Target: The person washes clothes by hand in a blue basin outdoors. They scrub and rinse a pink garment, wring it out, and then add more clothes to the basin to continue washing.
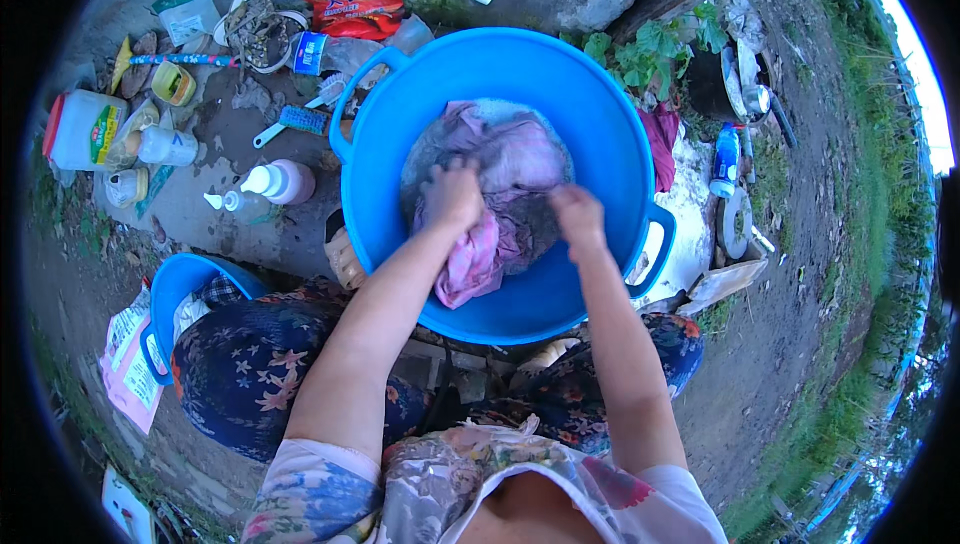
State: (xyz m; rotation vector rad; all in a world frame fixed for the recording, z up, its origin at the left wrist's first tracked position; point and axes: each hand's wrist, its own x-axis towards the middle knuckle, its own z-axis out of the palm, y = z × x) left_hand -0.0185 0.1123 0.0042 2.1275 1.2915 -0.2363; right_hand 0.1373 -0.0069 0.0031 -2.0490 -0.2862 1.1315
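Observation:
A wet pink checked cloth (520, 159) lies bunched in cloudy, sudsy water inside a large blue tub (600, 94). My left hand (455, 194) is closed on the cloth near its middle, and a pink fold hangs down toward the tub's near wall. At the cloth's right edge, my right hand (578, 216) is curled closed on it, slightly blurred by motion. Part of the cloth under my hands is hidden.
Left of the tub lie a blue scrub brush (303, 121), a pump bottle (280, 182) and a clear jug (88, 131). A smaller blue bucket (190, 279) stands by my left knee. At right are a blue bottle (726, 159) and a dark pot (712, 84).

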